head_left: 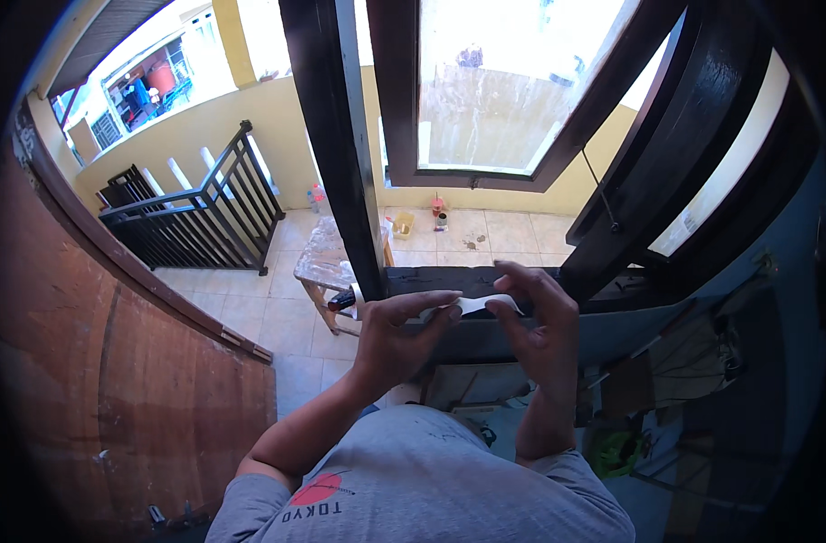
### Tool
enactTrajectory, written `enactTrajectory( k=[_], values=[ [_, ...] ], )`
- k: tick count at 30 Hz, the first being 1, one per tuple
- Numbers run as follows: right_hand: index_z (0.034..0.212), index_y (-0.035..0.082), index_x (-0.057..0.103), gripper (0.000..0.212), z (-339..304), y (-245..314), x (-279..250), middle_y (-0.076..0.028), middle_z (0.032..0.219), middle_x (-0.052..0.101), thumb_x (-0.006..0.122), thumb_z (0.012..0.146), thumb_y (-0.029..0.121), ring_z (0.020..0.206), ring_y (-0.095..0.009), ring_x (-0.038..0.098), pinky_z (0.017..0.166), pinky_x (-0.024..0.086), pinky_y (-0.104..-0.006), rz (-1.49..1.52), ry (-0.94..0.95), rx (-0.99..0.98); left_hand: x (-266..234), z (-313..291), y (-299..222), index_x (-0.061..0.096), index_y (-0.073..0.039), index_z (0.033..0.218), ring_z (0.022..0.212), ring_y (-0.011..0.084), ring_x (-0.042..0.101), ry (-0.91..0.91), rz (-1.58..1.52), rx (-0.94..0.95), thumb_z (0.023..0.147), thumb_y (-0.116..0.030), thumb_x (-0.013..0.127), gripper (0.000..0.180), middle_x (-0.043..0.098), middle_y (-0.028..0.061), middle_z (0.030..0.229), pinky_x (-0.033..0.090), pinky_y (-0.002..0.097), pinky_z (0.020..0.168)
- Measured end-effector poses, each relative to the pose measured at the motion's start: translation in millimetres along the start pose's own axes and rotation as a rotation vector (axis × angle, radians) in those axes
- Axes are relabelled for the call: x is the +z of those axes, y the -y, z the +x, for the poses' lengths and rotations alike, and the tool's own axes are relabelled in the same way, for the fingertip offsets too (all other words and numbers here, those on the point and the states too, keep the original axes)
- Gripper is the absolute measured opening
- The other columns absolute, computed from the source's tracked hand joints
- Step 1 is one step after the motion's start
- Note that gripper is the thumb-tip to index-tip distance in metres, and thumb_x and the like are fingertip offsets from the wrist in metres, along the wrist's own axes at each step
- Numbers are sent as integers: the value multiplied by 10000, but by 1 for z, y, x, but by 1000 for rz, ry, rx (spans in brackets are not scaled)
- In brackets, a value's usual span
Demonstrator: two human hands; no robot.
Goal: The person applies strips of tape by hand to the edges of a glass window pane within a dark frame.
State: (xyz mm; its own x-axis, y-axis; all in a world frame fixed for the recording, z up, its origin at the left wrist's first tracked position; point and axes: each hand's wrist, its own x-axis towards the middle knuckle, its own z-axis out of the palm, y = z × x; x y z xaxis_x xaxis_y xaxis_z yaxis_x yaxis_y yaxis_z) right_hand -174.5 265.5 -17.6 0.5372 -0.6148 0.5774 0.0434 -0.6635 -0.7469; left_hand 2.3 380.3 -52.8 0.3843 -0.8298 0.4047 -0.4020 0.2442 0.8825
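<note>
Pale tiled floor (512,231) with a stained wooden stool (327,248)
Stool left of centre; yellow tub (403,224) and dark can (442,220) on tiles near upper centre; black railing (205,201) at upper left.

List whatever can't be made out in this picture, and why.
In the head view:
White strip: partly hidden by the fingers of the left hand.
Black-and-red item beside that hand: too small to identify.
Wooden stool: partly hidden behind the dark post.
Scene beyond the window pane: washed out by glare.
Brown wooden panel: outer edge lost in the dark fisheye rim.
</note>
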Motion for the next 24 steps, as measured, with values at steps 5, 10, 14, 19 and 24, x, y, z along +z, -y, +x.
enactTrajectory(
  k=[5,10,14,19,24],
  values=[
    [1021,-18,768,126,62,-6,-27,-123,1039,740,780,897,-37,945,-190,738,852,568,-306,-61,-127,-79,41,46,11,671,53,1355,1051,239,782,-97,-490,-78,1052,-63,672,324,784,182,1139,615,311,922],
    [987,-6,774,78,142,-16,-11,-122,1017,758,754,913,-17,954,-185,751,859,577,-315,-104,-43,-251,60,97,18,533,56,1411,1085,305,777,-321,-790,-51,1078,-108,651,389,748,244,1225,615,338,981],
    [1010,0,792,101,187,-25,-3,-121,957,795,729,944,45,896,-212,780,838,590,-329,-182,14,-230,74,138,46,571,13,1331,1204,340,720,-374,-1112,-157,1084,-118,640,288,719,250,1263,574,354,1042],
    [1052,3,819,156,230,-35,19,-141,953,818,765,940,98,863,-202,792,823,605,-322,-281,52,-261,75,174,61,633,-118,1311,1214,173,701,-483,-1296,-371,1072,-141,672,243,715,11,1213,490,350,1052],
    [1034,3,818,147,263,-52,30,-157,932,809,752,932,85,862,-246,795,824,609,-346,-387,57,-396,80,218,69,665,-152,1231,1102,131,731,-602,-1441,-376,1024,-165,755,227,742,-2,1150,487,293,938]
  ],
)
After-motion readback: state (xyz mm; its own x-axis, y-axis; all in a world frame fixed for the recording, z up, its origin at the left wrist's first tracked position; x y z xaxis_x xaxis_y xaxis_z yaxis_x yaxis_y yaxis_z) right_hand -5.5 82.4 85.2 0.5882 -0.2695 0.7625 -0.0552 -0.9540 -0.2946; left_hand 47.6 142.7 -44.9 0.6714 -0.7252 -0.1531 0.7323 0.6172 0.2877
